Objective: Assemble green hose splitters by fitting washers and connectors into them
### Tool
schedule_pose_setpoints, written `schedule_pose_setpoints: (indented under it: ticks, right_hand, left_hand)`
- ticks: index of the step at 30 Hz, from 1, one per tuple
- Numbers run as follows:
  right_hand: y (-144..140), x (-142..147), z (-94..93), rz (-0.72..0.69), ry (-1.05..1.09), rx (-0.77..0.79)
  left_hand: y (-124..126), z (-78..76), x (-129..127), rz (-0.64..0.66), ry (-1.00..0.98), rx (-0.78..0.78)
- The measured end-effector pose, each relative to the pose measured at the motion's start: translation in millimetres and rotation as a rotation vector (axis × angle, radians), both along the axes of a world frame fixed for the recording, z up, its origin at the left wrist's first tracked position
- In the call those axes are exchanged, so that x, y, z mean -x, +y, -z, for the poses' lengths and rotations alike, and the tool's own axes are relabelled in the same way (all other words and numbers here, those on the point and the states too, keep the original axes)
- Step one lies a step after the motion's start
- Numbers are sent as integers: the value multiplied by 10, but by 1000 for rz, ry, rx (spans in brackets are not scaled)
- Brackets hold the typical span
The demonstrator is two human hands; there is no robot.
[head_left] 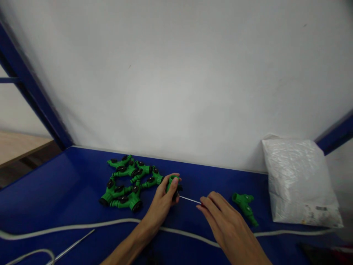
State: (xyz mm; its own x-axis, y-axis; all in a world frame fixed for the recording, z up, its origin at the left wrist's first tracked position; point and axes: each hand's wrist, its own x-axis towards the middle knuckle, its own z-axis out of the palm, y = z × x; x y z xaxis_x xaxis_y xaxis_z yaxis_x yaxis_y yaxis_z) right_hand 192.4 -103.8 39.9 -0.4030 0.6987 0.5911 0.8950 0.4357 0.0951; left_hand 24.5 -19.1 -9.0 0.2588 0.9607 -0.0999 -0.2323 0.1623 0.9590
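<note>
My left hand (164,195) is closed around a green and black plastic hose splitter (172,181), held above the blue tabletop. Its round open end points up beside my thumb. In my right hand (224,217) is a screwdriver (190,200), gripped by its red handle, most of which my fingers hide. The thin metal shaft reaches left to the splitter's near side; the tip's exact seat is hidden. Left of my hands, several green hose splitters with black valve knobs and collars (128,198) lie in a cluster. A green splitter body without black parts (244,206) lies to the right.
A white plastic bag (302,182) leans against the white wall at right. A pale cable (96,224) crosses the blue tabletop (68,184) beneath my forearms. At lower left lies a thin metal rod (74,244). Dark and red items (325,254) sit at the lower right, blurred.
</note>
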Motion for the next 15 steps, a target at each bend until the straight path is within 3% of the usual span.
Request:
schedule_pose_setpoints:
  ticks: [6, 15]
  right_hand:
    - [-32, -8, -37, -11, -82, -51]
    - [-43, -115, 97, -25, -79, -28]
  left_hand:
    - [8, -12, 10, -20, 40, -55]
    - [30, 4, 10, 10, -39, -7]
